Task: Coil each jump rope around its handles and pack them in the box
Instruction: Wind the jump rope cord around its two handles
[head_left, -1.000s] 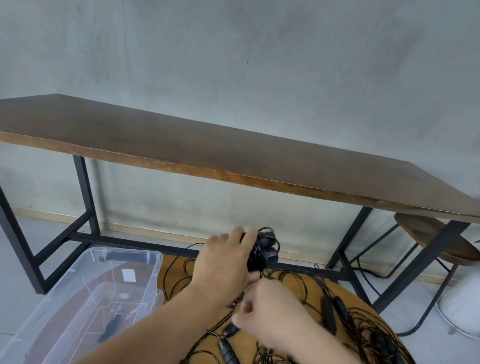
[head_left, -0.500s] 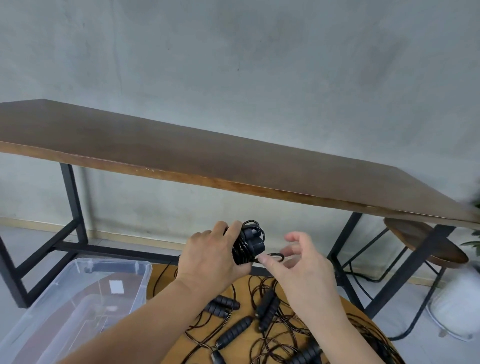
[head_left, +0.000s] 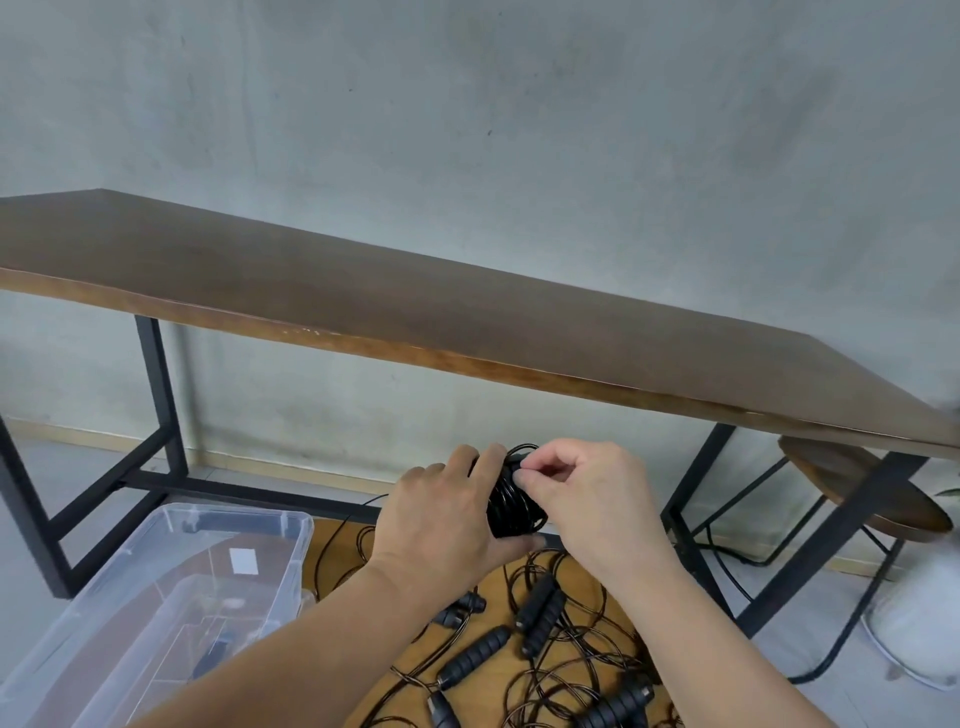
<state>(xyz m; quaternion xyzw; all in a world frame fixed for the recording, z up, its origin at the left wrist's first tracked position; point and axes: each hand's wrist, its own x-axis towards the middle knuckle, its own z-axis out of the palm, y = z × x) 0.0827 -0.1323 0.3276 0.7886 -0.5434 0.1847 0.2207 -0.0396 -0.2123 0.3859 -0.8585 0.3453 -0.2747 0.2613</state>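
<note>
Head view: left hand (head_left: 441, 514) grips coiled jump rope (head_left: 511, 501); right hand (head_left: 587, 493) pinches cord.

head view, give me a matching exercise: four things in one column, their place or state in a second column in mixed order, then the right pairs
Things
1. coiled jump rope
2. clear plastic box
3. loose jump ropes
4. round stool

Places or states
a. under the long table's right end
b. held up between left hand and right hand
c. tangled on the low wooden surface
d. on the floor at the left, lid off

Pairs: 1-b, 2-d, 3-c, 4-a
</note>
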